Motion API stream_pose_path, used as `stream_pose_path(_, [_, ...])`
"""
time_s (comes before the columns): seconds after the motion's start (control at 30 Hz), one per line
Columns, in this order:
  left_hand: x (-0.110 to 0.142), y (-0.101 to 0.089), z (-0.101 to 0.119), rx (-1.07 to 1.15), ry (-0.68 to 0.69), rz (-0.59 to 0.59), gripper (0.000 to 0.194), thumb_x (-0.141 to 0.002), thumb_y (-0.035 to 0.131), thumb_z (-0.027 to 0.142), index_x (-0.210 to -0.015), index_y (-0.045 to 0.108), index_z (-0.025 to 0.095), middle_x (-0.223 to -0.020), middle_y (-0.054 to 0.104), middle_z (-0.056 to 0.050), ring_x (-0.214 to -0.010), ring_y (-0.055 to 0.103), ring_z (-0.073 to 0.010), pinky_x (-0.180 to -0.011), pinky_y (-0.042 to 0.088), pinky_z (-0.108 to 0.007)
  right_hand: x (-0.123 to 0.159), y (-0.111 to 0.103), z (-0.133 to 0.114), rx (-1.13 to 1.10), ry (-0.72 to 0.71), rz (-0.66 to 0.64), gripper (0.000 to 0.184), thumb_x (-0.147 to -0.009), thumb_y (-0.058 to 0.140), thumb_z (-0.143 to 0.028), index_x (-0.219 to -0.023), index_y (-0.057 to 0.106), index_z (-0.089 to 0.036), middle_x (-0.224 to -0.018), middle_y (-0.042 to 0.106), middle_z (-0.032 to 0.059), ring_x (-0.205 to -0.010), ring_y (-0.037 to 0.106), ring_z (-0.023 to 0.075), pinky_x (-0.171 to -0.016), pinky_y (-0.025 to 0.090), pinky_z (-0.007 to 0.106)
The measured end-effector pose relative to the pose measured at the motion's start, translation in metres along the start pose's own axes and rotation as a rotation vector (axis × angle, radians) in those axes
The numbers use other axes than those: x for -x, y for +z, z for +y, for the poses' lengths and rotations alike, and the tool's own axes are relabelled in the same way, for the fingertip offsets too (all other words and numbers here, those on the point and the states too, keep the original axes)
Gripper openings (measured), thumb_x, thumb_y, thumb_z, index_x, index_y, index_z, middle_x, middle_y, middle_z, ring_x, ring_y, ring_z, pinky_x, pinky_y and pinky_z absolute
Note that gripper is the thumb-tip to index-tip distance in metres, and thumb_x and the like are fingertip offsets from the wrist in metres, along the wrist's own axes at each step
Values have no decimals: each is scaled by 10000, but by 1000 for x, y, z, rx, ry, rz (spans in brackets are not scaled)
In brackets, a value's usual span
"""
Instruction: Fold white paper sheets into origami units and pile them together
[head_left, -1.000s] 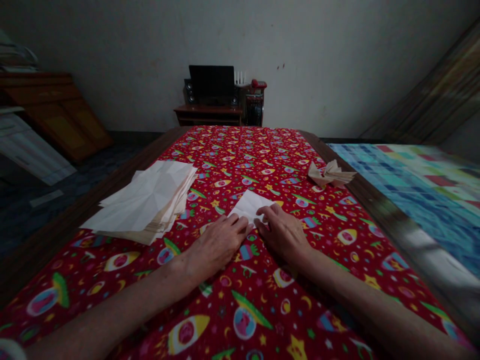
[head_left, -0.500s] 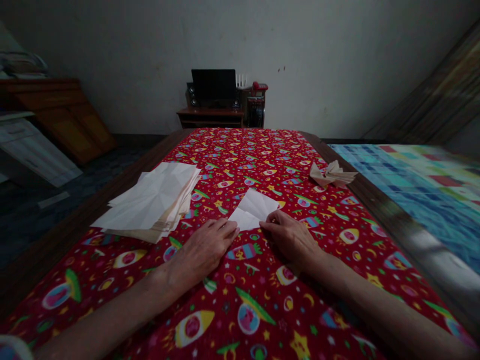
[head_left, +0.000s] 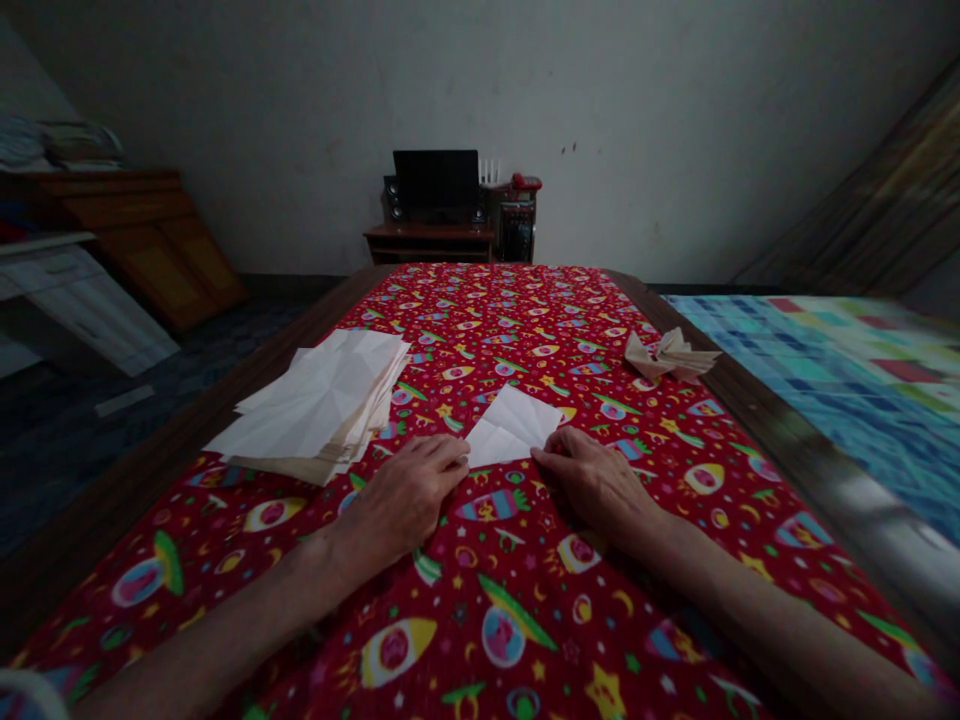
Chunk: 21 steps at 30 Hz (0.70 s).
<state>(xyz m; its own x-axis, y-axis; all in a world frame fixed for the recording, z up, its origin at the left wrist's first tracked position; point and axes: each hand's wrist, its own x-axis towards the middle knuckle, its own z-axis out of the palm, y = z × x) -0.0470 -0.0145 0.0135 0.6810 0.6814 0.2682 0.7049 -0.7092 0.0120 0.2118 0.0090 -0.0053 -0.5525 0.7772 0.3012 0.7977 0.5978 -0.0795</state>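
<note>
Left grip (head_left: 405,497) and right grip (head_left: 592,487) lie open, fingertips at a creased paper sheet (head_left: 513,427) between them. Left of the left grip, a stack of creased sheets (head_left: 319,405) lies unfolded; beyond the right grip, one folded paper shape (head_left: 670,355) sits finished.

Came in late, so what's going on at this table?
A person has both hands on a red printed tablecloth. The left hand and right hand lie either side of a creased white paper sheet, fingertips at its edges. A stack of creased paper sheets lies to the left, and a small folded paper shape sits near the far right edge of the cloth.
</note>
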Motion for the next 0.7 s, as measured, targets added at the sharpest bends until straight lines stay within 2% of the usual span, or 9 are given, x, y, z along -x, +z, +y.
stream_pose_path(0.07, [-7, -1, 4, 26, 9, 11, 283, -879, 404, 57, -1079, 578, 154, -1189, 540, -73, -1101, 484, -213, -971, 407, -372, 0, -1, -1, 15, -35, -6, 198, -910, 447, -236, -914, 643, -214, -838, 567, 54, -659, 499, 134, -518, 256, 252])
stream_pose_path(0.23, [-25, 3, 17, 43, 48, -86, 386, -837, 444, 50, -1210, 489, 138, -1217, 540, -75, -1092, 487, -217, -938, 439, -360, 0, -2, 0, -48, -15, 9, 217, -919, 427, -225, -886, 641, -209, -802, 566, 38, -632, 498, 122, -517, 290, 238])
stream_pose_path(0.43, [-27, 5, 21, -43, 28, -120, 291, -880, 402, 68, -1136, 535, 107, -1152, 579, -96, -1053, 507, -226, -907, 447, -364, 9, 0, 6, -122, -5, 40, 194, -886, 457, -214, -843, 647, -210, -827, 597, 38, -643, 521, 125, -526, 340, 224])
stream_pose_path(0.53, [-26, 5, 22, -64, 25, -112, 270, -887, 398, 71, -1107, 551, 106, -1145, 582, -95, -1046, 511, -229, -903, 443, -368, 10, 1, 16, -177, -13, 99, 212, -866, 456, -186, -807, 659, -201, -824, 610, 51, -669, 545, 137, -563, 377, 232])
stream_pose_path(0.6, [-26, 6, 23, -73, 21, -94, 261, -893, 393, 74, -1090, 561, 110, -1143, 584, -94, -1037, 515, -227, -898, 442, -367, 5, 0, 23, -235, 22, 164, 215, -870, 448, -190, -859, 662, -196, -845, 619, 61, -687, 560, 142, -590, 402, 238])
stream_pose_path(0.7, [-26, 7, 23, -75, 1, -82, 258, -884, 409, 58, -1079, 568, 118, -1143, 585, -92, -1033, 519, -222, -890, 442, -361, -11, 0, 35, -255, 131, 263, 255, -902, 418, -247, -1040, 622, -183, -916, 628, 85, -739, 579, 161, -640, 436, 258])
